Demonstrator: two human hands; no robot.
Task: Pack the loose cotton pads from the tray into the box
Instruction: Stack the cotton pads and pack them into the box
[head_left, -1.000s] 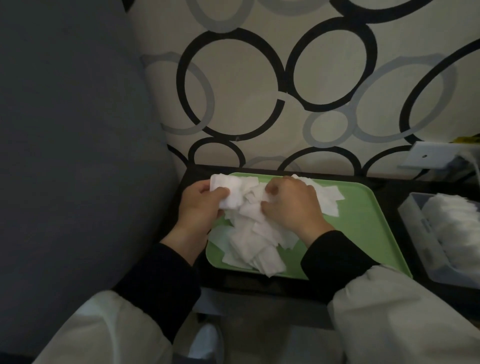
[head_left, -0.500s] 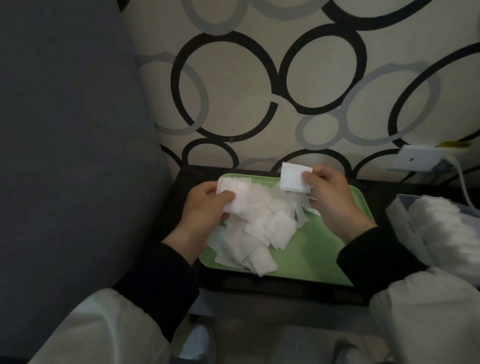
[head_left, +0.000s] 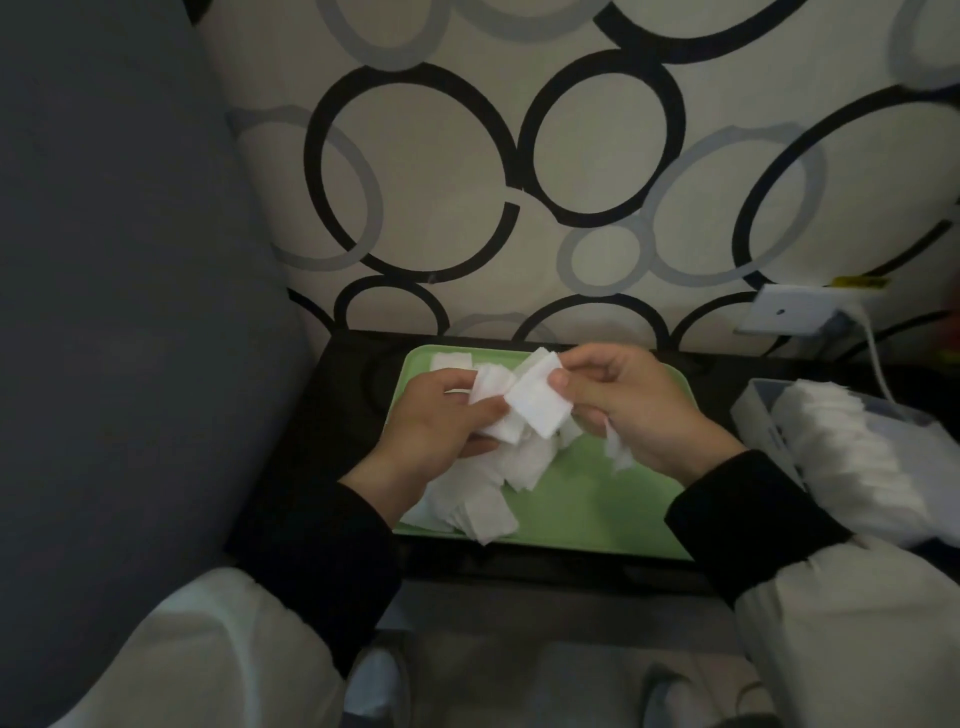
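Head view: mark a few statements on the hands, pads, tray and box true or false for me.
1. The left hand and right hand each hold cotton pads above the green tray. True.
2. No loose pads lie on the tray. False: a pile lies on its left part.
3. The box sits to the right of the tray and has pads in it. True.
4. The right hand is inside the box. False: it is over the tray, close to the left hand.
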